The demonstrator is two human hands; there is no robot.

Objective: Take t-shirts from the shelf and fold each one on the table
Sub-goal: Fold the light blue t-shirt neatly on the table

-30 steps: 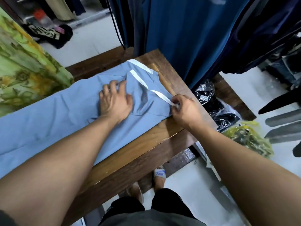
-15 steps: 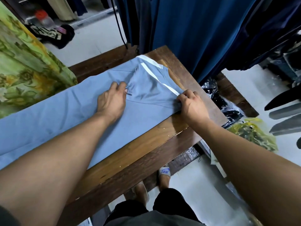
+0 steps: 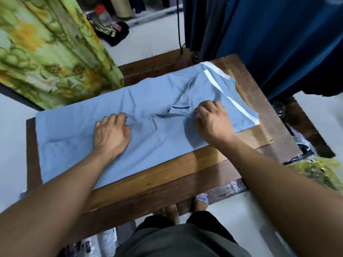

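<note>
Light-blue t-shirt (image 3: 78,138) spread flat on wooden table (image 3: 167,175), mid-frame. Left hand (image 3: 111,135) pressing down, fingers curled into cloth. Right hand (image 3: 213,121) pinching a fold, centre right.

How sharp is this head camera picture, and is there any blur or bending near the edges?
Head view: motion-soft throughout; both hands, left and right, smear at the fingers on the blue t-shirt. Wide-angle lens bows the table edges. Lighting even, shadows soft, no glare.
</note>
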